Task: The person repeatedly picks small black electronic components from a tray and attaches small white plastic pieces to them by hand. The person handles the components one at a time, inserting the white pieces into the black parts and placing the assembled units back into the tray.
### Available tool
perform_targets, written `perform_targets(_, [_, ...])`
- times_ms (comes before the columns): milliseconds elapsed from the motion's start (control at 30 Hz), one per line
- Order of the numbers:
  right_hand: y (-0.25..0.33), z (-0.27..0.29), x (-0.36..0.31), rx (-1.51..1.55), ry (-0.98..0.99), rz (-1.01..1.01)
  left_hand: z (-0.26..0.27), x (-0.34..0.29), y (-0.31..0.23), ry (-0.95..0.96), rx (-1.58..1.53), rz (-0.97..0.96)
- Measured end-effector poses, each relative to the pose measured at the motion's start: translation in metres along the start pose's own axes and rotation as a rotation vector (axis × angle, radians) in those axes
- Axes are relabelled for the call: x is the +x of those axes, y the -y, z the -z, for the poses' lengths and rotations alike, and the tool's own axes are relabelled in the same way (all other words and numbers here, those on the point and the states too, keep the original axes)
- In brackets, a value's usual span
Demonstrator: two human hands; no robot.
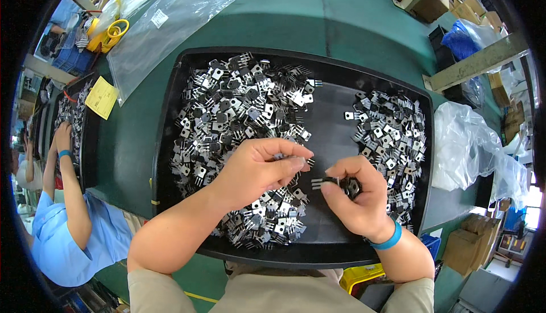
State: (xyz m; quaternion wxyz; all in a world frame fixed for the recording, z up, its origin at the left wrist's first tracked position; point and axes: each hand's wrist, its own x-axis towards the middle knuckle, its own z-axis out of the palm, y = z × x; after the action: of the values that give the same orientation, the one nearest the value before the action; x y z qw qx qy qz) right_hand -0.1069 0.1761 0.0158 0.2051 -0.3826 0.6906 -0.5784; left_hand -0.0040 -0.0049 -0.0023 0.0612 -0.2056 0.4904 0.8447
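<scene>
The right hand (357,198) is curled around a small stack of black three-legged electronic components with silver metal tabs (335,185), thumb and forefinger pinching the stack so that its thin metal legs stick out to the left, toward the other hand. The left hand (259,168), just beside it, has its thumb and fingertips pressed together on a single component of the same kind (306,161), held right above the protruding legs of the stack. Both hands hover over the bare middle strip of a wide, shallow black plastic tray (333,119). Under and to the left of the left hand spreads a large loose heap of components (239,119), reaching to the tray's far edge; to the right of the right hand lies a smaller heap (389,136). The tray rests on a green table (296,17). Far left on it lie clear plastic bags (165,28), and a crumpled one (466,142) lies right of the tray. At the left edge another person in a blue shirt (68,239) works at a separate tray.
</scene>
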Motion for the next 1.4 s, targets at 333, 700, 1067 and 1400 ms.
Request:
perform_targets(333, [-0.001,0.004,0.005,-0.305,-0.002,0.283,-0.008,-0.001,0.007,0.004,0.288,-0.051])
perform_targets(700, [-0.002,-0.001,0.005,-0.369,0.09,0.237,-0.007,-0.001,0.01,0.016,0.437,-0.161])
perform_targets(1067, [0.0,0.003,0.006,-0.259,0.007,0.01,-0.006,-0.004,-0.005,-0.033,0.363,0.031])
perform_targets(1400, [0.0,-0.002,0.002,-0.059,0.112,-0.291,-0.003,-0.003,0.007,0.017,0.305,0.069])
